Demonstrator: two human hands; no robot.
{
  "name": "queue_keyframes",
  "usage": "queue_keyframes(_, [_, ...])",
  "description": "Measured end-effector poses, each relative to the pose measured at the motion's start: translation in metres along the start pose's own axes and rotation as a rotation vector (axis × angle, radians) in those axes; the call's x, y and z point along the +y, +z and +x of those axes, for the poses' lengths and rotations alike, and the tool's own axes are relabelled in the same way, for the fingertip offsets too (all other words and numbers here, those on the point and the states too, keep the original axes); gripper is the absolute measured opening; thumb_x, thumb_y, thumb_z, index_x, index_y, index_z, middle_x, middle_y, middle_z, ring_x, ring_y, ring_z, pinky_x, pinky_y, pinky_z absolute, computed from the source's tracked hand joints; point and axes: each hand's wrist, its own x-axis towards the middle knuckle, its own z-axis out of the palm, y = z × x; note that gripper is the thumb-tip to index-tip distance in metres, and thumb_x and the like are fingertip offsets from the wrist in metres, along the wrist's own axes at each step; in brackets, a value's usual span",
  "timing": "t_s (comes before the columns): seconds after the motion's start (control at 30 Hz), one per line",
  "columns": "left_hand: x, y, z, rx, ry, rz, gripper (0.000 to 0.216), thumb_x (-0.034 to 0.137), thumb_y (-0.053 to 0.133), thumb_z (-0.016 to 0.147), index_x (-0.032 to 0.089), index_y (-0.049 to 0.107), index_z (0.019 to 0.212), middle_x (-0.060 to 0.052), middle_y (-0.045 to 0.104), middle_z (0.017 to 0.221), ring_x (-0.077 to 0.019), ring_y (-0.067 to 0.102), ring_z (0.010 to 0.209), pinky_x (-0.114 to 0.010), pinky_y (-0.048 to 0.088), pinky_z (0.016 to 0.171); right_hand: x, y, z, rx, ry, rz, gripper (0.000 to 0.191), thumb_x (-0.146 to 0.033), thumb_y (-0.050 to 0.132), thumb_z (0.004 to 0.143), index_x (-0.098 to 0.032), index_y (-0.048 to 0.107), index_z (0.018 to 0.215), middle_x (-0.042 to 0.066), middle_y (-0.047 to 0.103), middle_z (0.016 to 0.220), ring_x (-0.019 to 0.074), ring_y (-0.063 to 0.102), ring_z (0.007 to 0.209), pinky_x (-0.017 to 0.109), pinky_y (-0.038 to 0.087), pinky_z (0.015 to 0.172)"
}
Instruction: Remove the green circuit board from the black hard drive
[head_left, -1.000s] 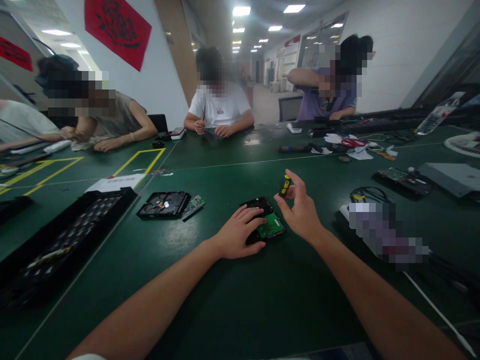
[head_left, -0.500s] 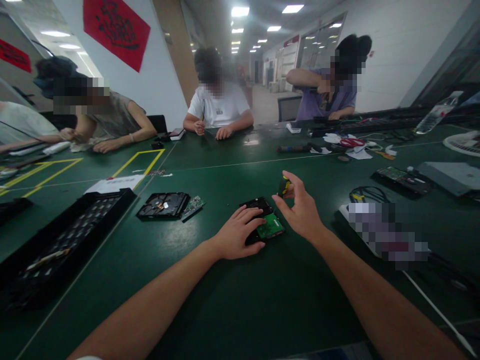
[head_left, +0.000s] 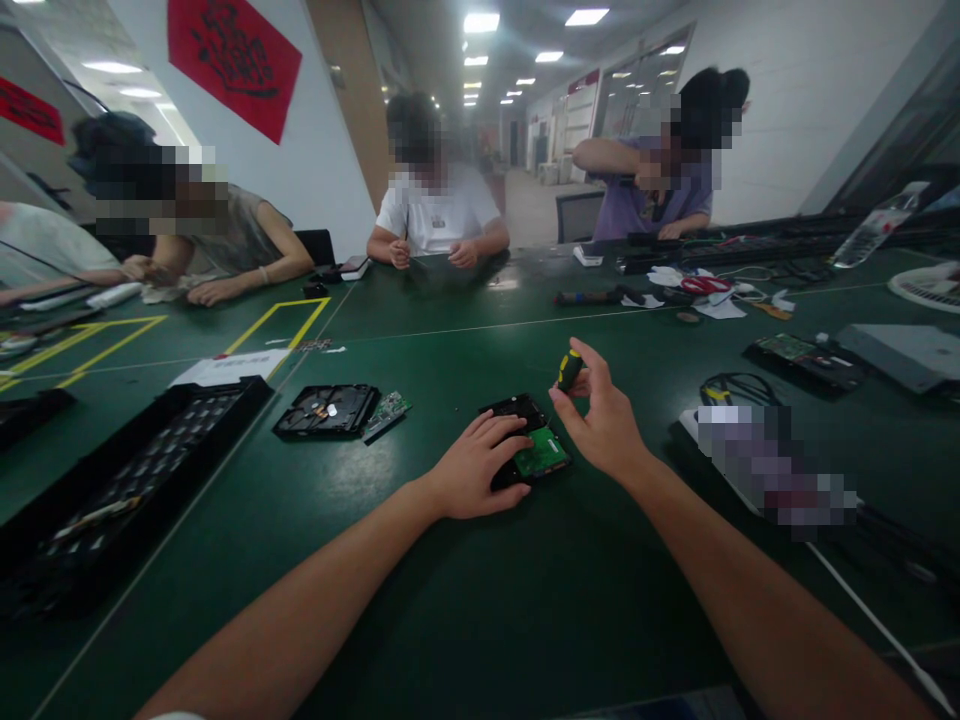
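A black hard drive (head_left: 523, 410) with a green circuit board (head_left: 541, 453) on top lies on the green table (head_left: 465, 600) in front of me. My left hand (head_left: 476, 465) rests on its near left side, fingers curled over the edge, pressing it down. My right hand (head_left: 600, 420) hovers just right of the drive and pinches a small screwdriver with a black and yellow handle (head_left: 569, 369) between thumb and fingers. The screwdriver stands almost upright over the drive's far right corner; its tip is hidden.
A second opened hard drive (head_left: 327, 409) with a loose circuit board (head_left: 388, 409) lies to the left. A long black tray (head_left: 120, 480) fills the near left. Cables (head_left: 739, 388), a circuit board (head_left: 806, 358) and tools lie to the right. Other people sit along the far side.
My right hand's fingers have shifted slightly on the screwdriver handle, which has turned a little. The left hand and the drive have stayed put.
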Motion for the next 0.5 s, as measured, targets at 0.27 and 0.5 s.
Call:
queue_keyframes(0.27, [0.0019, -0.0017, 0.0007, -0.004, -0.005, 0.001, 0.062, 0.054, 0.065, 0.092, 0.021, 0.053, 0.143, -0.015, 0.046, 0.158, -0.0317, 0.040, 0.151, -0.056, 0.022, 0.129, 0.0028, -0.0007, 0.0013, 0.021, -0.044, -0.068, 0.070, -0.026, 0.061, 0.097, -0.035, 0.032, 0.161, 0.009, 0.068, 0.123, 0.0277, 0.070, 0.097, 0.053, 0.060, 0.093])
queue_keyframes(0.5, [0.0013, -0.0012, 0.0003, 0.003, 0.001, -0.009, 0.063, 0.055, 0.065, 0.092, 0.022, 0.053, 0.143, -0.016, 0.046, 0.157, -0.0329, 0.041, 0.150, -0.058, 0.023, 0.128, 0.0023, 0.0015, -0.0016, 0.003, 0.010, 0.007, 0.076, -0.026, 0.057, 0.100, -0.032, 0.019, 0.165, 0.010, 0.068, 0.120, 0.0286, 0.071, 0.102, 0.055, 0.058, 0.099])
